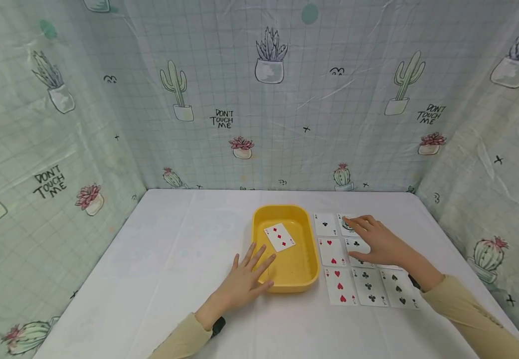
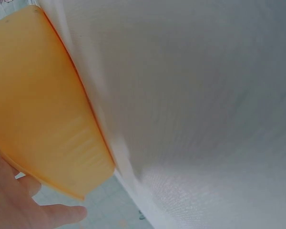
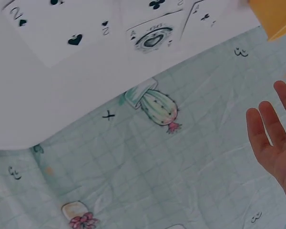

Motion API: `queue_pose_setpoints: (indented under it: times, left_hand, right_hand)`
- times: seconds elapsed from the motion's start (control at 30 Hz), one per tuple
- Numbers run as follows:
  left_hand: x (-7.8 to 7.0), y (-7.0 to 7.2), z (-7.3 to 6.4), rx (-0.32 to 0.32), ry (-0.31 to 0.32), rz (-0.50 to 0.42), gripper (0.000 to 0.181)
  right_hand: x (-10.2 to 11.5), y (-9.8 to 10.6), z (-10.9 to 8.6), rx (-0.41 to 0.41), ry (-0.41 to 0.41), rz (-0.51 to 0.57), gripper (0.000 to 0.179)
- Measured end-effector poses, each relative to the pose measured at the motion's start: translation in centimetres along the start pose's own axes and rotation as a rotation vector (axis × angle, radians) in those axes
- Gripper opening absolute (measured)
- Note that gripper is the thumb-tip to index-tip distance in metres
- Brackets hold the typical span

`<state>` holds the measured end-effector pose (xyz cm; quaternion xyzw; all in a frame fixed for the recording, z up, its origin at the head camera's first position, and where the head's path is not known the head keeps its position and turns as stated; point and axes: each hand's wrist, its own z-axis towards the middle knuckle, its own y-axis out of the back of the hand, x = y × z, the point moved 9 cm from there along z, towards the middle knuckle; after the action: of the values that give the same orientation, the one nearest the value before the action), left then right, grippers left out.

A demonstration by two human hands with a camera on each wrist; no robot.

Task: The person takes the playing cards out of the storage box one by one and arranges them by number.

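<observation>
A yellow plastic tray (image 1: pixel 315 264) holds one three of diamonds card (image 1: pixel 279 237). My left hand (image 1: pixel 243 279) spreads its fingers over the tray's near-left rim; whether it touches is unclear. In the left wrist view, that hand (image 2: pixel 14 200) shows beside the tray's outer wall (image 2: pixel 47 105). Above the cards to the right hovers my right hand (image 1: pixel 378 242), fingers apart and holding nothing. Under or near it lie the ace of spades (image 1: pixel 347 230) and two of clubs (image 1: pixel 353 244), both partly covered. The right wrist view shows the two of spades (image 3: pixel 62 33) more fully.
Right of the tray, cards lie face up in rows: ace of clubs (image 1: pixel 325 225), two of hearts (image 1: pixel 332 252), three of hearts (image 1: pixel 341 286), three of clubs (image 1: pixel 369 286), three of spades (image 1: pixel 398 289). A white cloth covers the table (image 1: pixel 187 249); patterned curtains (image 1: pixel 286 124) surround it.
</observation>
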<state>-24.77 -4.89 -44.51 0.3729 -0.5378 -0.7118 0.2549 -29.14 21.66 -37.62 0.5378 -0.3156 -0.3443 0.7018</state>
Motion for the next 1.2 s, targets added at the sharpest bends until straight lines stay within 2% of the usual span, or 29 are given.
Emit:
queue_pose_setpoints:
  times: [0.23,0.6,1.03,1.2]
  left_hand:
    - [0.0,0.2,0.2,-0.007,-0.017,0.016,0.060]
    - [0.1,0.2,0.3,0.012,-0.004,0.022,0.060]
    - [0.1,0.0,0.1,0.011,0.000,0.002,0.059]
    - [0.2,-0.1,0.1,0.010,0.000,0.007,0.059]
  right_hand:
    - [2.1,-0.9,2.8,0.014,0.037,0.028,0.077]
    - [4.8,-2.6,6.8,0.039,0.107,0.041,0.077]
    - [6.6,-6.8,10.5,0.155,0.157,-0.008,0.073]
    - [7.4,-8.1,11.6,0.223,0.158,-0.003,0.074]
